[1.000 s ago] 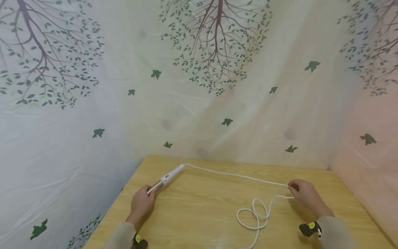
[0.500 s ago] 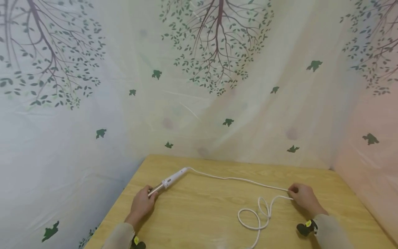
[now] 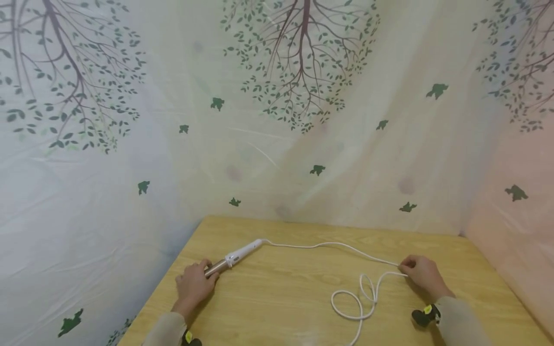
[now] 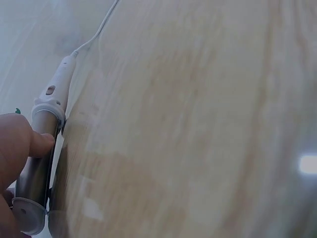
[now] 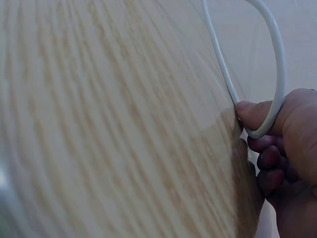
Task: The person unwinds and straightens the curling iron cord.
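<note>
A curling iron point(image 3: 244, 252) with a white handle and a metallic barrel slants across the left part of the table. My left hand point(image 3: 195, 284) grips it by the barrel, thumb on one side and fingers on the other. In the left wrist view, the thumb lies on the barrel just below the handle point(image 4: 60, 82), and a clear tip cap point(image 4: 28, 215) shows at the lower end. From the handle a white cord point(image 3: 298, 246) runs to my right hand point(image 3: 423, 275), which pinches it between thumb and fingers. The right wrist view has the cord point(image 5: 280, 59) bending round the thumb.
Loose loops of cord point(image 3: 346, 316) lie on the wooden table point(image 3: 277, 293) left of my right hand, trailing off toward the near edge. A pale curtain point(image 3: 277, 158) printed with trees and leaves stands behind the table and at both sides.
The handle end of the curling iron has shifted slightly right and nearer to me. The cord between my hands has gone from nearly straight to slack and wavy. My right hand has moved little.
</note>
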Demonstrator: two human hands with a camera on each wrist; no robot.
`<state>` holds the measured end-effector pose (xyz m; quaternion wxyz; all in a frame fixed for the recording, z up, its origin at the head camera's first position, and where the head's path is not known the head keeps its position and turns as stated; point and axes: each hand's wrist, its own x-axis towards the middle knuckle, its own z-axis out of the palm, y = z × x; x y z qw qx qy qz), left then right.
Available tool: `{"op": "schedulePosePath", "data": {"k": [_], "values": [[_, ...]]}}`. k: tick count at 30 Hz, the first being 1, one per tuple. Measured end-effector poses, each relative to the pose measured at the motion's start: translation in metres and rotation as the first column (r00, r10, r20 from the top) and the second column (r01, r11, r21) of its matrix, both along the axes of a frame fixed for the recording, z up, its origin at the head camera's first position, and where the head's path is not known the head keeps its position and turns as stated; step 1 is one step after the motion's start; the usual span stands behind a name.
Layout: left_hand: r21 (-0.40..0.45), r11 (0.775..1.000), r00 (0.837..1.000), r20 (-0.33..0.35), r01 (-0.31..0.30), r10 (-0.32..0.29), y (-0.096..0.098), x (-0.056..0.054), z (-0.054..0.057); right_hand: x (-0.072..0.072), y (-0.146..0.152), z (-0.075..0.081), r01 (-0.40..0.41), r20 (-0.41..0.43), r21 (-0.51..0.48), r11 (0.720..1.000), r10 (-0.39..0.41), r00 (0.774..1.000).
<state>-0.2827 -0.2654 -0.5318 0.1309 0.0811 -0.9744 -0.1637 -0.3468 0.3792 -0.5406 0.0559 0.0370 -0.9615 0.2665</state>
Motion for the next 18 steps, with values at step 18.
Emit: {"op": "schedulePosePath", "data": {"k": [18], "values": [[0.059,0.996,0.997,-0.026,0.070,-0.069,-0.002,0.001,0.014,0.004,0.001,0.013,0.029,0.038,-0.107,0.994,-0.026,0.999]]}}
